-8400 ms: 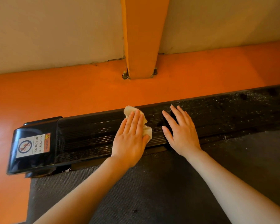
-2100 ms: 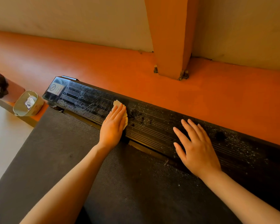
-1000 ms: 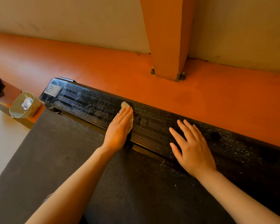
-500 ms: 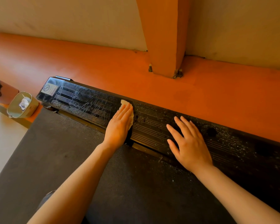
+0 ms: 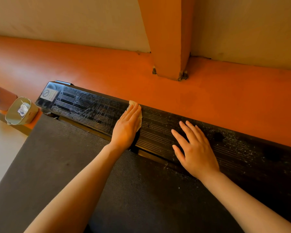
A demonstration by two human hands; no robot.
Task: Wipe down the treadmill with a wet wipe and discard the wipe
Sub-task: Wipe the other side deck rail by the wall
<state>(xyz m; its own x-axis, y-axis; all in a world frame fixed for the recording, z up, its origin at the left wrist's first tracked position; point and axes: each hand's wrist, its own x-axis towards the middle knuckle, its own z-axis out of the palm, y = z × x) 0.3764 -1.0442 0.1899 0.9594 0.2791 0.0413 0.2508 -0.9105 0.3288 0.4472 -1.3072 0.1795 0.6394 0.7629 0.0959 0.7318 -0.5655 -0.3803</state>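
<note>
Pressing a wet wipe (image 5: 135, 105) flat under straight left-hand (image 5: 127, 126) fingers to clean the treadmill rail (image 5: 91, 108), right hand (image 5: 194, 151) spread flat for support.

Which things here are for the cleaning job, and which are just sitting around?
For the job:
- wet wipe, under the left hand
- treadmill side rail, dusty on the right
- right hand, flat on the rail
- small bin, a likely place for the wipe

Just there:
- orange post
- orange floor
- wall
</note>
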